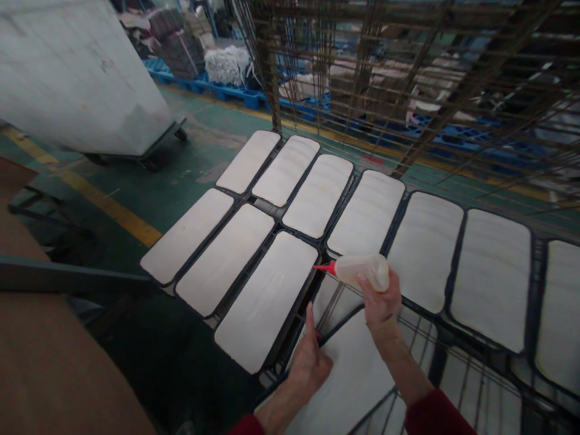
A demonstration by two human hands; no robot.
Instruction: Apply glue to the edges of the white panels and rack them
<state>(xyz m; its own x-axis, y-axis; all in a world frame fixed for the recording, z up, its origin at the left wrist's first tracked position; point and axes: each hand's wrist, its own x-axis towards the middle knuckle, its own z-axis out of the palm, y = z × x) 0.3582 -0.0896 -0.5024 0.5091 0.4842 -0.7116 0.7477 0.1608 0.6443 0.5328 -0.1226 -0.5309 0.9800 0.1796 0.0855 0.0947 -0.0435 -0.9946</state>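
My right hand [383, 296] is wrapped around a translucent squeeze bottle [360, 270] with a red nozzle. The bottle lies nearly level, its tip pointing left, close to the right edge of a white rounded panel [267, 302] with a dark rim. My left hand [310, 359] grips the left edge of another white panel [348, 371], thumb on its face and one finger stretched along the rim. Its other fingers are mostly hidden. This panel sits tilted in front of me, over a wire rack [414, 329].
Several more white panels [426, 251] lie in two rows on the rack. A rusty wire frame [399, 78] rises behind them. At the far left stands a large white wheeled bin [86, 78]. Blue pallets [222, 90] hold bundled material, and brown board [58, 362] is at left.
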